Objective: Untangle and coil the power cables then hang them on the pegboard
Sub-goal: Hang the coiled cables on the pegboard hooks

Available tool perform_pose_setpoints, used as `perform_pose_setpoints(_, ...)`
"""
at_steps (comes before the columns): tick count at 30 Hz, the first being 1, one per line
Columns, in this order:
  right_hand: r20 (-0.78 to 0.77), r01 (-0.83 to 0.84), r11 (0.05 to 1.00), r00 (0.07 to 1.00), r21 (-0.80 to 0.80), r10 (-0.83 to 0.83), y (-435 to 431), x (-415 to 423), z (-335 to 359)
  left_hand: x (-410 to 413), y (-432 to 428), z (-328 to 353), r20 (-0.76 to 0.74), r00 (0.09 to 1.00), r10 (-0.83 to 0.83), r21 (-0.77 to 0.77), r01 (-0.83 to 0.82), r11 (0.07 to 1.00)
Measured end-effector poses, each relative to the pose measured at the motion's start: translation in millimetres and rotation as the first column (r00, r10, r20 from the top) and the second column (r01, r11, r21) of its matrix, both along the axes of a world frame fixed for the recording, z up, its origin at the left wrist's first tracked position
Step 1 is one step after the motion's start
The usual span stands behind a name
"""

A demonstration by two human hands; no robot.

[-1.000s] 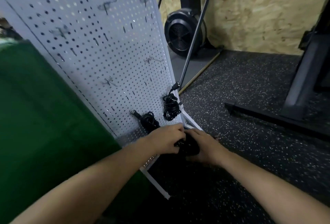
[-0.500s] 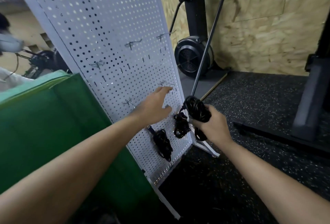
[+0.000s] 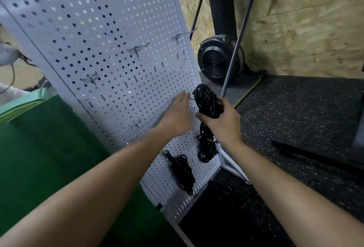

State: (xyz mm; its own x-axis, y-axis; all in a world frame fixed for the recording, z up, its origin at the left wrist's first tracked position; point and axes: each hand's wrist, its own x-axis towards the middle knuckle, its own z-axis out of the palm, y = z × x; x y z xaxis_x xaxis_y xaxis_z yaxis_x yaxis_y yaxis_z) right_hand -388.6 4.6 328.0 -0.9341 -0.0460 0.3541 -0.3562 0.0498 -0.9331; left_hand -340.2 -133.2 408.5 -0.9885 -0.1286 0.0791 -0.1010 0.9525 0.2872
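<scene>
Step in hand: hanging a third coil, by my reading
Right grip [image 3: 220, 122]: fingers and thumb curled round the waist of the coiled cable [image 3: 205, 100], its loops standing above the fist
Left grip [image 3: 177, 114]: fingers straight and together, holding nothing, tips at the pegboard [image 3: 118, 30] just by a small hook [image 3: 190, 98]; touching it or not, cannot tell
Held coil's place: off the board, at 3 o'clock of that hook, just beside it
Hung already: lower coil [image 3: 182, 172] at 7 o'clock of the held one; second coil [image 3: 206, 149] at 6 o'clock, its top hidden by the right wrist
Free hooks [image 3: 137, 49]: several up the board, 10 to 11 o'clock
To do it well: part one top loop clear, pass it over the hook's tip toward 9 o'clock, seat it at the root before the fingers ease off
Risk: loops may spring apart on release, or drop onto the coil beneath
</scene>
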Motion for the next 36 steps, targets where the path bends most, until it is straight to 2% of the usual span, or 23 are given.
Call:
perform_pose_setpoints(5,-0.052,0.011,0.999,0.999,-0.039,-0.013,-10.9,-3.8,-3.8,-4.6,2.9,-3.6,-0.028,0.999,0.036,0.051,-0.034,0.998)
perform_pose_setpoints(8,-0.058,-0.006,1.000,0.998,-0.019,0.005,-17.1,-6.3,-6.6,-4.8,-0.5,-5.5,-0.056,0.996,0.069,0.203,-0.057,0.978)
perform_pose_setpoints(13,-0.072,0.037,0.999,0.997,-0.016,-0.038,-32.7,-7.0,-2.5,-4.4,-2.4,-8.3,-0.060,0.989,0.132,0.372,-0.100,0.923)
perform_pose_setpoints(16,-0.024,0.030,1.000,0.999,-0.002,-0.030,-41.9,-8.7,-0.1,-2.2,0.7,-9.0,-0.086,0.982,0.167,0.547,-0.094,0.832)
perform_pose_setpoints(19,0.031,0.013,0.999,0.999,0.051,-0.015,-47.8,-13.8,3.3,4.0,6.2,-4.5,-0.128,0.950,0.284,0.729,-0.104,0.677)
perform_pose_setpoints(20,0.025,0.010,0.997,1.000,0.074,-0.012,-50.1,-15.4,3.7,3.8,6.6,-3.9,-0.159,0.931,0.328,0.744,-0.105,0.660)
perform_pose_setpoints(24,0.042,-0.035,0.995,0.999,0.091,0.032,-58.9,-19.7,-1.1,-0.2,1.9,-8.8,-0.222,0.885,0.409,0.745,-0.117,0.657)
perform_pose_setpoints(30,0.037,-0.108,0.988,0.994,0.113,0.104,-50.8,-22.4,-10.5,9.2,-3.6,-25.2,-0.270,0.906,0.326,0.603,-0.105,0.791)
perform_pose_setpoints(36,0.029,-0.124,0.941,0.992,0.314,0.121,-3.5,-10.7,-43.6,36.0,21.9,-52.4,-0.516,0.828,0.222,0.390,-0.004,0.921)
